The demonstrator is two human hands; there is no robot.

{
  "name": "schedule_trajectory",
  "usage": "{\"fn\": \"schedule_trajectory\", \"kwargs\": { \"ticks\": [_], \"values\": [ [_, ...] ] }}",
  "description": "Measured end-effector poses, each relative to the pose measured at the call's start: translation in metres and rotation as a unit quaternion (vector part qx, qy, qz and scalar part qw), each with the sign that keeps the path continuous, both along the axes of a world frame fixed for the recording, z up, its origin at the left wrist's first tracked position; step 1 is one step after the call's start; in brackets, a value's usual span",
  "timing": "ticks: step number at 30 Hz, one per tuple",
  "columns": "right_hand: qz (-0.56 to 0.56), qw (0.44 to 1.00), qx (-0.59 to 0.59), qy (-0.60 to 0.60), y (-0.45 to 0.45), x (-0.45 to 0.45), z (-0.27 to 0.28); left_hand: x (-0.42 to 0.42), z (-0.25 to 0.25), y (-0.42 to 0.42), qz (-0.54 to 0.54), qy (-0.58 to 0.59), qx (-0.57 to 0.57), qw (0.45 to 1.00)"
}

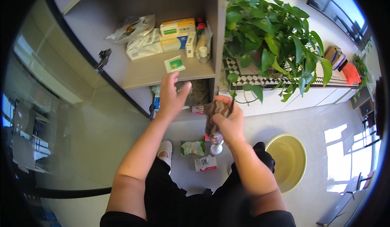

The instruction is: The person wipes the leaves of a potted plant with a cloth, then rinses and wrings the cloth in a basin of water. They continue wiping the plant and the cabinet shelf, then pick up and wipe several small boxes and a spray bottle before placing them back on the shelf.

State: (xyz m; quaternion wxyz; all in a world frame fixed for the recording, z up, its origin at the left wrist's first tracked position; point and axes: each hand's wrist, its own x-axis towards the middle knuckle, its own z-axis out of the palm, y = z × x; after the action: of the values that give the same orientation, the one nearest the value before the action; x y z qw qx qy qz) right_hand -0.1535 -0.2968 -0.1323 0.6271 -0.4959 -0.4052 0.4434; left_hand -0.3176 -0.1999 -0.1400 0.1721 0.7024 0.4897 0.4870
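My right hand (230, 122) grips a crumpled brown striped cloth (214, 120) in front of the cabinet. Empty, with thumb and fingers apart, my left hand (174, 94) reaches towards the cabinet shelf (143, 71). Just beyond its fingertips, a small white and green packet (175, 64) lies flat near the shelf's front. Behind the packet stand a yellow and white box (177, 27), a blue and white box (174, 42) and a narrow upright carton (190, 44). A clear bottle with a white cap (203, 55) stands at the right. Left of the boxes is a clear plastic bag (134, 29).
On the floor between my feet lie a green wipes packet (192, 147), a tissue box (205, 163) and a white-topped container (216, 149). A yellow basin (288, 163) stands to the right. Trailing leaves of a potted plant (268, 35) overhang the white cabinet (268, 102). An open cabinet door (91, 105) is at left.
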Motion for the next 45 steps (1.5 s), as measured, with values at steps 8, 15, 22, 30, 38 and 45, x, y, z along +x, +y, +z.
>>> {"fn": "schedule_trajectory", "kwargs": {
  "ticks": [8,15,22,30,38,45],
  "values": [
    [0.004,0.999,-0.019,0.042,0.002,0.010,0.003,0.053,0.004,0.141,0.134,0.077,0.037,0.987],
    [-0.001,1.000,-0.027,-0.011,0.006,0.018,0.007,0.056,0.004,0.162,0.183,0.102,0.027,0.978],
    [-0.042,0.999,0.001,-0.027,0.009,0.018,0.006,0.002,0.026,0.129,0.046,-0.338,-0.174,0.924],
    [-0.058,0.994,0.088,-0.003,-0.008,0.013,0.020,-0.029,0.034,-0.023,-0.254,-0.633,-0.337,0.649],
    [-0.059,0.853,0.422,-0.301,-0.036,-0.005,0.008,0.012,-0.001,-0.089,-0.392,-0.637,-0.411,0.521],
    [-0.183,0.869,0.287,-0.358,-0.002,-0.005,-0.013,0.044,-0.007,-0.109,-0.303,-0.551,-0.456,0.629]
  ]
}}
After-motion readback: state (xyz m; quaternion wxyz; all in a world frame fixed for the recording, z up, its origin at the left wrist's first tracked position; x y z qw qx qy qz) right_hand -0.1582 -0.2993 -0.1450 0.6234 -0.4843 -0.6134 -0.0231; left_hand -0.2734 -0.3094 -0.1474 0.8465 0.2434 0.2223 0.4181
